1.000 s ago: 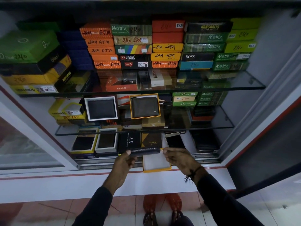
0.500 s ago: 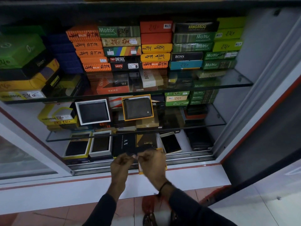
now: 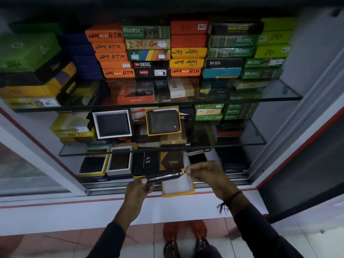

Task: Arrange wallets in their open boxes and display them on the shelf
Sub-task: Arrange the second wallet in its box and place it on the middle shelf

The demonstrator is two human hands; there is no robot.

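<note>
Head view of a glass-shelved display cabinet. The left hand (image 3: 136, 190) grips the near end of a dark zip wallet (image 3: 164, 176), thumb on top and the other fingers curled beneath it, so the wallet is held edge-up with its silver zipper facing the camera. The right hand (image 3: 206, 175) meets the wallet's far end; its thumb and forefinger are pressed together on what appears to be the zip puller (image 3: 183, 172), though the piece is too small to make out clearly, and the remaining fingers are loosely curled.

Directly below the wallet, between the two wrists, an empty orange-rimmed box (image 3: 177, 186) with a white interior sits on the cabinet sill (image 3: 74, 205). Just beyond the fingertips lie a black lid (image 3: 146, 162) and a brown-and-gold lid (image 3: 172, 161). Beyond and left of the left thumb, two open boxes (image 3: 104, 162) already hold dark wallets. Higher up, past the fingers, a white-rimmed box (image 3: 112, 123) and an orange-rimmed box with a wallet (image 3: 163, 121) stand propped on the middle glass shelf (image 3: 242, 140).
</note>
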